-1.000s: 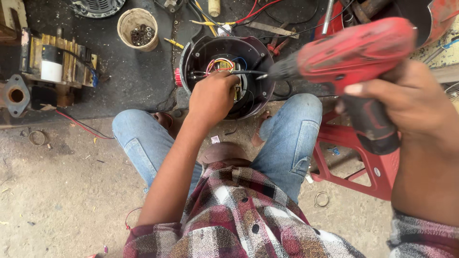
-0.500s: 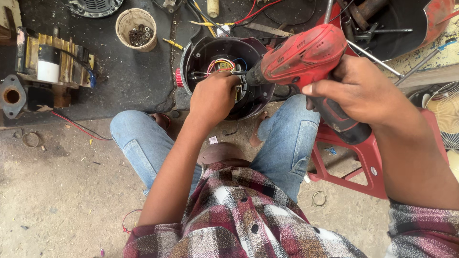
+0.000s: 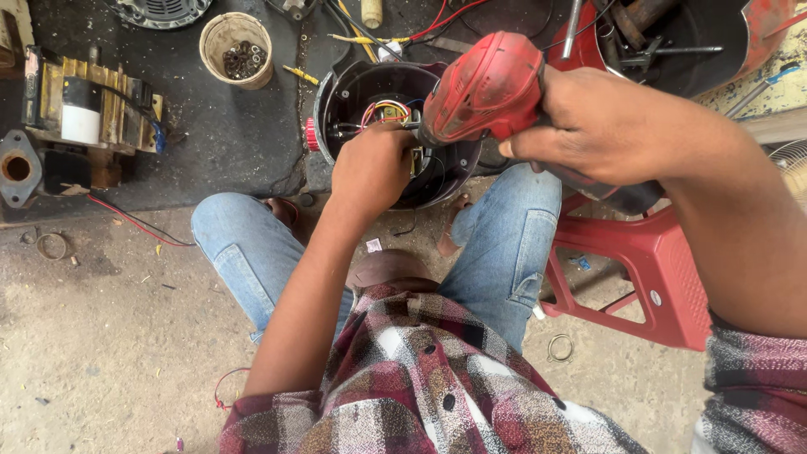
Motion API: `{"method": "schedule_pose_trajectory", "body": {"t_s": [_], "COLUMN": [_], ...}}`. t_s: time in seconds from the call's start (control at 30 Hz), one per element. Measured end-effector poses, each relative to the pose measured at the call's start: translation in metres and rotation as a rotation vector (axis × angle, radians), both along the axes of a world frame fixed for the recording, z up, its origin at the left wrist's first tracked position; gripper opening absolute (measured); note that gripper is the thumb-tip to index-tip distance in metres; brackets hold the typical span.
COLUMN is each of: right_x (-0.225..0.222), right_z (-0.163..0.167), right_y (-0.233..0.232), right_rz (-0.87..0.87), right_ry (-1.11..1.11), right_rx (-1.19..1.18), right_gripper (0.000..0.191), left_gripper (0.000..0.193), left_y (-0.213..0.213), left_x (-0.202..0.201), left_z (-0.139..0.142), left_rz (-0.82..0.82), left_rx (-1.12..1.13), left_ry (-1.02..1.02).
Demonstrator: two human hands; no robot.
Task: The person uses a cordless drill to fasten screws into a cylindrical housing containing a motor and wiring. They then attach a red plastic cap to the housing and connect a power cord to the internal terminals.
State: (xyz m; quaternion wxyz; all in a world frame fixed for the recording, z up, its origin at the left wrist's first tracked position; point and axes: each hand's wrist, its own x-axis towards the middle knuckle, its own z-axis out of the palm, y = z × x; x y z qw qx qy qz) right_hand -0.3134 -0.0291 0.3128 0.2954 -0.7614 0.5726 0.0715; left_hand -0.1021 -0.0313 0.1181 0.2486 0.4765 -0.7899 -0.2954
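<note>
A round black appliance housing [image 3: 340, 92] with coloured wires [image 3: 385, 109] inside stands on the floor between my knees. My left hand [image 3: 370, 168] reaches into its front part, fingers curled over something inside that I cannot make out. My right hand [image 3: 601, 126] is wrapped around the grip of a red power drill [image 3: 483, 88]. The drill's nose points left into the housing, just above my left hand. The bit is hidden behind the hand.
A tan cup of small metal parts [image 3: 238, 50] stands at the back left. A transformer-like block [image 3: 88, 109] lies further left. A red plastic stool [image 3: 651, 277] sits by my right leg. A black tub of tools [image 3: 698, 42] is at the back right. Loose wires and rings lie on the floor.
My right hand has brought the red drill leftward and down, from off to the right to right over the housing. My left hand has stayed inside the housing.
</note>
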Motion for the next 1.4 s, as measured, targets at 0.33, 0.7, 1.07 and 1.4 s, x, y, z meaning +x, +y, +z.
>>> {"method": "schedule_pose_trajectory", "body": {"t_s": [0.33, 0.7, 1.07, 1.4], "right_x": [-0.005, -0.015, -0.067, -0.154], "right_z": [-0.002, -0.009, -0.051, -0.150], "right_y": [0.004, 0.023, 0.120, 0.133], "right_rz": [-0.075, -0.072, -0.550, -0.553], "right_ry": [0.001, -0.133, -0.850, -0.280], "right_rx": [0.083, 0.046, -0.341, -0.602], "right_gripper": [0.042, 0.042, 0.034, 0.041], "left_gripper": [0.022, 0.017, 0.012, 0.009], "left_y": [0.002, 0.013, 0.014, 0.021], "left_x": [-0.003, -0.003, -0.003, -0.004], "left_z": [-0.003, 0.001, -0.009, 0.004], "left_rz": [-0.004, 0.011, -0.005, 0.017], "left_rx": [-0.012, -0.055, -0.240, -0.470], "left_ry": [-0.007, 0.010, -0.004, 0.025]}}
